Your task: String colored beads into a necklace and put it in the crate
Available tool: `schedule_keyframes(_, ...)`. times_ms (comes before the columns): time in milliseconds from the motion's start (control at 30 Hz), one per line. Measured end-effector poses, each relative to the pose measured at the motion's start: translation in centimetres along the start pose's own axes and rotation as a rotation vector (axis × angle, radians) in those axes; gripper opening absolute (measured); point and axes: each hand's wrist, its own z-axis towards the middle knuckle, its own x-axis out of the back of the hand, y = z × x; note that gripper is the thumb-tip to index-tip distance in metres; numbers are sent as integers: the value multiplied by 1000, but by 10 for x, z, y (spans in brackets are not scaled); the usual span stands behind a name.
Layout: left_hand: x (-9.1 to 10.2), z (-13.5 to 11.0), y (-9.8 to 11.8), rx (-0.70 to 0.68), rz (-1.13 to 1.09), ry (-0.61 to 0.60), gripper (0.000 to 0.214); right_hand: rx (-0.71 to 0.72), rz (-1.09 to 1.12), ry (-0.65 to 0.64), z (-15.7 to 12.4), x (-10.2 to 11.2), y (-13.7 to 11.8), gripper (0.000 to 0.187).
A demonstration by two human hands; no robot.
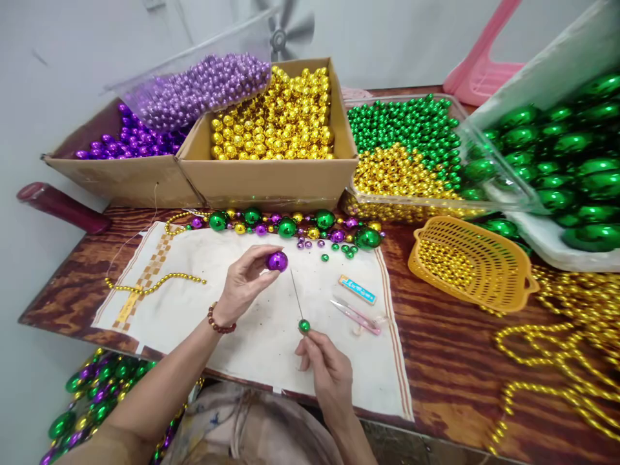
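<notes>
Between the thumb and fingers of my left hand (249,282) is a shiny purple bead (277,261), held above the white cloth (194,323). My right hand (328,365) pinches the lower end of a long thin needle (296,294), which points up toward the purple bead but stays apart from it. A green bead (304,325) sits on the needle just above my right fingertips. Behind my hands, a strand of green, purple and gold beads (287,227) lies along the cloth's far edge. Small loose green beads (349,250) and purple beads rest near it.
Cardboard boxes of purple beads (121,139) and gold beads (274,123) stand at the back. A clear bin (407,205) holds green and gold beads. Right are a yellow basket (504,284) and gold bead chains (557,349). Pink-handled snips (356,316) lie beside a blue packet (357,290).
</notes>
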Motion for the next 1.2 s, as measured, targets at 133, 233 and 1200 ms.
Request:
schedule_keyframes(133,1,1,0,68,-83,54,33,20,-9,-14,-3,-1,0,19)
schedule_keyframes(233,-1,6,4,148,-199,98,31,26,-27,-26,-5,-4,1,19)
schedule_keyframes(1200,-25,-26,19,284,-359,55,31,68,44,38,0,-33,9,19)
